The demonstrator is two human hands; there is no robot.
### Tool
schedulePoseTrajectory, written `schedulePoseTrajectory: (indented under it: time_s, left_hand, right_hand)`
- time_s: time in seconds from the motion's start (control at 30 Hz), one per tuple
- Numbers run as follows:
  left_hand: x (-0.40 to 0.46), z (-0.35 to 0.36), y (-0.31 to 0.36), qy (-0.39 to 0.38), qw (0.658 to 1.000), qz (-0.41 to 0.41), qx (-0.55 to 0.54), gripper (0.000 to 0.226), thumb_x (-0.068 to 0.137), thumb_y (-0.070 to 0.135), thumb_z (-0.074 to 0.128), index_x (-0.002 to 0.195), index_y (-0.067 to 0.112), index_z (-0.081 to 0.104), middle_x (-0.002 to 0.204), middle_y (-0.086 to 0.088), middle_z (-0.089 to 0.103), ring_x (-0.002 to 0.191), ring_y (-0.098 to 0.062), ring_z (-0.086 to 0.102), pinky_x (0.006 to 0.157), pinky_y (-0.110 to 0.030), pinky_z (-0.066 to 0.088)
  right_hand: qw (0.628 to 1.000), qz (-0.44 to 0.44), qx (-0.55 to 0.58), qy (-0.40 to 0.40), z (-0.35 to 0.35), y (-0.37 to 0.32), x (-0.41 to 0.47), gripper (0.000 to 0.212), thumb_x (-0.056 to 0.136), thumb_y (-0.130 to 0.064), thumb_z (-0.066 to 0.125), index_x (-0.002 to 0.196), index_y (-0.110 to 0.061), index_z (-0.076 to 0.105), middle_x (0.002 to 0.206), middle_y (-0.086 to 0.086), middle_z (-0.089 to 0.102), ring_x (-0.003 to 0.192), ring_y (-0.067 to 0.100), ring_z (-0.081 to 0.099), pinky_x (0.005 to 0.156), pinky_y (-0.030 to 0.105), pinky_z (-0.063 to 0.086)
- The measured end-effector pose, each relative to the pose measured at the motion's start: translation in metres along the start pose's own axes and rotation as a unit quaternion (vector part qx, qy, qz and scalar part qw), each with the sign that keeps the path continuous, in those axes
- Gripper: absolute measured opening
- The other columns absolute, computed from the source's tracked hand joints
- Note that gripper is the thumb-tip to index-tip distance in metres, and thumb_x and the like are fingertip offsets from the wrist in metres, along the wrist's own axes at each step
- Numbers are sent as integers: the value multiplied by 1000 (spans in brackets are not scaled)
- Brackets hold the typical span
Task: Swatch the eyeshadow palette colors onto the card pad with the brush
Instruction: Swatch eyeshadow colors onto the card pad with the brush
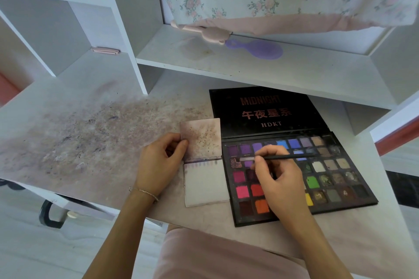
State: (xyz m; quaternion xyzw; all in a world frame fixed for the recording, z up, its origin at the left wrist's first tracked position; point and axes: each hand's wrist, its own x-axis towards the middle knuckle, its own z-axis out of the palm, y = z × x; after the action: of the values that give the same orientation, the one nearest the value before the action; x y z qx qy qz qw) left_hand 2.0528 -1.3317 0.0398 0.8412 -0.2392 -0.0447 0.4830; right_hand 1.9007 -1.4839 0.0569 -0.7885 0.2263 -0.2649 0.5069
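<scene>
Your right hand [275, 179] pinches a slim black brush [281, 157] near its ferrule, the bristle tip dipped into a glittery dark pan at the left edge of the open eyeshadow palette [326, 179]. Your left hand [158, 165] pinches back the stained top sheet [200, 137] of the card pad [205, 184], thumb and fingers curled on its left edge, so the page beneath lies bare just beside the palette on the powder-smeared bench [79, 138].

By the look of it you are at the loading step: picking up pigment before the stroke. A faint row of purple-to-grey swatches already runs along the top of the exposed page, so the job seems partly done, with many pans to go. The next move calls for lifting the brush clear, carrying it left to the pad and laying a short stroke beside the last swatch, while the left hand keeps the sheet folded away.

Your right hand and wrist cover several pans in the palette's middle columns, so those colours cannot be read. Whether the bristles press into the pan or merely touch it is hard to make out. The swatches are too pale to count.
</scene>
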Motion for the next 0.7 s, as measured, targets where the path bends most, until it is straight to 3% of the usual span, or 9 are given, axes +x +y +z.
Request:
schedulePoseTrajectory:
  time_s: [0.1, 0.27, 0.4, 0.53, 0.7]
  left_hand:
    - [0, 0, -1, -3, 1000, -2, -5, 9, 86, 13, 59, 87, 14, 68, 74, -2, 68, 68, -15, 61, 66, -24, 49]
    - [0, -1, -2, -7, 1000, 17, 6, 10, 87, 16, 58, 84, 23, 65, 73, 3, 66, 66, -8, 59, 59, -13, 45]
    - [1, -1, -3, -7, 1000, 20, 8, 10, 87, 17, 58, 87, 20, 67, 74, 3, 67, 66, -9, 59, 59, -17, 46]
    - [1, -1, -3, -7, 1000, 22, -2, 10, 86, 17, 59, 85, 24, 66, 72, 5, 66, 65, -6, 59, 57, -13, 44]
    - [1, -1, -3, -7, 1000, 26, 1, 10, 87, 17, 58, 88, 21, 67, 72, 7, 65, 65, -5, 59, 57, -12, 44]
  right_hand:
    - [999, 0, 13, -42, 12, -6, -2, 22, 86, -10, 55, 79, -31, 54, 79, -10, 62, 63, 3, 57, 54, 14, 46]
    - [994, -6, 13, -111, 32, -13, -7, 16, 86, -12, 56, 82, -27, 58, 82, -15, 66, 73, 7, 63, 64, 25, 53]
    - [991, -8, 4, -130, 43, -16, -6, 12, 84, -18, 58, 82, -30, 59, 77, -7, 67, 72, 11, 62, 63, 32, 51]
    - [991, -9, 0, -131, 47, -16, -3, 12, 83, -18, 59, 81, -30, 61, 76, -7, 67, 70, 3, 59, 60, 14, 45]
    - [990, -5, -1, -140, 48, -16, -3, 16, 84, -16, 59, 79, -32, 60, 75, -7, 67, 67, -1, 56, 60, 8, 41]
